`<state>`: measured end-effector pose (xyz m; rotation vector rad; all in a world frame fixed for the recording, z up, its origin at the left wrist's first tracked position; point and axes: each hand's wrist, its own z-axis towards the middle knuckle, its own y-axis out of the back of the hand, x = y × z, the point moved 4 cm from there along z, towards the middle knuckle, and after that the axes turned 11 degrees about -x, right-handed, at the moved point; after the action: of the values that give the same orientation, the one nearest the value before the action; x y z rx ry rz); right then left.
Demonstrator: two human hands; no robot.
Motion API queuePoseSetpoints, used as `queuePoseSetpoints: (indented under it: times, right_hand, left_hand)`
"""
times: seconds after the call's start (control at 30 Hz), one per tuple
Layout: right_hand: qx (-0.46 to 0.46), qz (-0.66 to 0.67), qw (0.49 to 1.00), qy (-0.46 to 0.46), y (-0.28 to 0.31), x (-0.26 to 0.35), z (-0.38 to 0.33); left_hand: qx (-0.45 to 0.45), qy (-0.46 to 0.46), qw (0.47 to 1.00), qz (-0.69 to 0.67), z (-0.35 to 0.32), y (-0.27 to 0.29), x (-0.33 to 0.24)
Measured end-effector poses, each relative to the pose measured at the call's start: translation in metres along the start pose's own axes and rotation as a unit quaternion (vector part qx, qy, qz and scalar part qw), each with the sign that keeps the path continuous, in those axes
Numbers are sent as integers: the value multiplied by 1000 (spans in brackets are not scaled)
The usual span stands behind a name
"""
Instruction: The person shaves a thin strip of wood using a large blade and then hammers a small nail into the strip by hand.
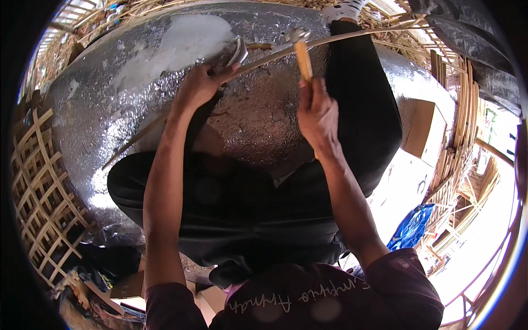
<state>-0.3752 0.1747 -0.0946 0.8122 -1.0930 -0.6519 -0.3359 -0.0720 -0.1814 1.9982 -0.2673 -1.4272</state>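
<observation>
Gripping a hammer (301, 55) in right hand (318, 115), left hand (199, 85) pinching a cane strip (330, 39), metal tool (239, 50) partly hidden

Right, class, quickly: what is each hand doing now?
Left hand: closed, pinning the bamboo strip.
Right hand: closed on the hammer.

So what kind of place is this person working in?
Probably a bamboo or cane craft workshop, worked on the floor. Woven lattice panels lie at the left, bundles of split strips at the right, and the right hand holds a wooden-handled hammer over a long strip.
</observation>
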Motion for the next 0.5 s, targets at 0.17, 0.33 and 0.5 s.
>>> queuePoseSetpoints:
  times: [0.17,0.33,0.5]
  right_hand:
    - [-63,74,994,54,22,14,1]
    - [80,-21,996,-21,-13,-3,-18]
    - [-42,50,996,64,19,25,10]
  left_hand:
    - [-38,41,998,28,1,-3,12]
    - [14,48,999,3,0,-5,0]
    - [67,100,992,46,4,-5,13]
